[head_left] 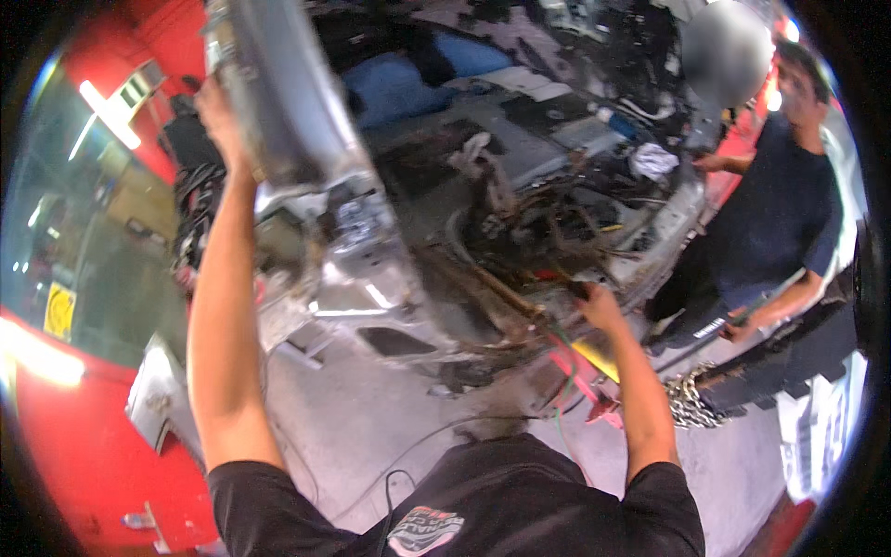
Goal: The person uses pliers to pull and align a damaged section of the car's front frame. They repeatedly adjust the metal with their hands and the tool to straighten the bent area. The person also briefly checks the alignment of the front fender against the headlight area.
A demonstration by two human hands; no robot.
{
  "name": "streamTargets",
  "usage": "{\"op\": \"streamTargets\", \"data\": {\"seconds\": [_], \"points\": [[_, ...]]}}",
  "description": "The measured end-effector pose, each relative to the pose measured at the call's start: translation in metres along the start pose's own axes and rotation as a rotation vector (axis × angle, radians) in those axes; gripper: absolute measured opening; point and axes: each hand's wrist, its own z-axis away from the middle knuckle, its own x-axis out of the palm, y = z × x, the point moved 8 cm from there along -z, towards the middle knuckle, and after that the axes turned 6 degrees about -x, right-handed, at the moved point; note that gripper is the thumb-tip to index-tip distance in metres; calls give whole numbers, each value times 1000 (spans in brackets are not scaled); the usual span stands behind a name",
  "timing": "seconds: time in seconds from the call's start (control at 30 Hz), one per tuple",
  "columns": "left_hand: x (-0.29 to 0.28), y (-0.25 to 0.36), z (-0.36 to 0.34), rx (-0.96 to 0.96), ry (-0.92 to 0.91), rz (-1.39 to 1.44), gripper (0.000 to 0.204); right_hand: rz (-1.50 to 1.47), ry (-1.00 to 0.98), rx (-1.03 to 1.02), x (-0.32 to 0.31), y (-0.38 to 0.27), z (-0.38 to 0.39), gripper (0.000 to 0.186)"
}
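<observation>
A stripped silver car body with bare metal (367, 297) fills the middle. My left hand (223, 125) is raised at the upper left, its fingers gripping the outer edge of an upright metal pillar (288, 93). My right hand (599, 308) is low at the right of the opening, curled on something dark that I cannot make out, beside a thin green hose (564, 342). Inside lie blue padding (390, 84), rusty metalwork and wiring (520, 223), and a crumpled white cloth (655, 160).
A co-worker (761, 213) in dark clothes stands at the right, both hands near the car. Chains (691, 399) and pink metal equipment (580, 381) are below. A red car (93, 427) stands at the left beside a silver panel (153, 395). Cables (436, 422) cross the floor.
</observation>
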Motion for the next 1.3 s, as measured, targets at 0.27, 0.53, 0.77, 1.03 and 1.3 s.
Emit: {"op": "streamTargets", "data": {"seconds": [0.27,0.53,0.77,1.03,1.3], "points": [[-14,48,5,-114,-86,-62,62,172,-12,34,7,-15,-1,47],[-10,59,9,-111,-85,-5,68,223,91,-66,8,0,4,45],[-6,65,8,20,-44,-181,47,261,32,-115,-1,-12,-4,42],[-1,46,0,3,-196,-7,54,369,125,-201,10,-13,-11,40],[-5,40,-6,-90,-252,77,54,349,191,-184,5,-10,-4,48]]}}
